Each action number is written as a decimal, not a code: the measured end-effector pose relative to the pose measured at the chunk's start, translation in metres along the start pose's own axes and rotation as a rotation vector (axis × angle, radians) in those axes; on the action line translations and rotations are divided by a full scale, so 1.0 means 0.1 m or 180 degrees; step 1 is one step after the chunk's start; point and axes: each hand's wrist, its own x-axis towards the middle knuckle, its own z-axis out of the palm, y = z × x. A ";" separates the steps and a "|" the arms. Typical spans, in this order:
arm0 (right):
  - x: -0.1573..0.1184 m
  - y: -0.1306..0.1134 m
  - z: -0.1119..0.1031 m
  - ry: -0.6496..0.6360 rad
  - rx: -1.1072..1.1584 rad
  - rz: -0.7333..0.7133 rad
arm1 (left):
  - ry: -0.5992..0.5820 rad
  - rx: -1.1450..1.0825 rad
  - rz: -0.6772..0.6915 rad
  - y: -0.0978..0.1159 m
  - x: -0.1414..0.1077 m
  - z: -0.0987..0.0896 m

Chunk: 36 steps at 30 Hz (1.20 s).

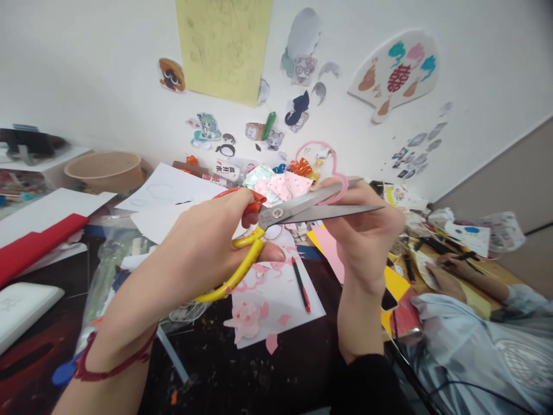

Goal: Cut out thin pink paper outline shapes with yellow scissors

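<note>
My left hand point(203, 230), with a dark red string bracelet point(112, 364) at the wrist, grips a pair of scissors point(285, 212) by their red and yellow handles. The steel blades stand apart and point right, towards my other hand. My right hand point(365, 230) is raised and pinches a thin pink paper loop point(309, 143) with a curved outline. The loop's lower edge lies at the upper blade. Below, on a white sheet point(313, 308), rest pink paper scraps point(272, 343), a pink star-like cutout point(245, 320) and a red-and-black pen point(301, 285).
White papers point(159, 193), a beige bowl point(103, 171), a red strip point(41, 248) and a white box point(26, 311) lie left. Pink and yellow paper point(395, 288) sits under my right wrist. A co-worker's hand point(453, 271) and pale sleeve are at right. Stickers cover the wall behind.
</note>
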 end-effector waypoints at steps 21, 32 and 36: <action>0.02 -0.03 -0.04 -0.0133 0.0027 0.0114 | 0.0050 -0.0228 -0.0105 -0.01 -0.01 0.03; 0.01 0.01 -0.03 -0.0066 0.0046 -0.0017 | -0.0022 0.0044 0.0070 -0.03 -0.01 0.03; 0.02 0.05 -0.05 -0.0079 0.0112 -0.0253 | -0.0145 0.0188 0.0072 -0.01 -0.02 0.00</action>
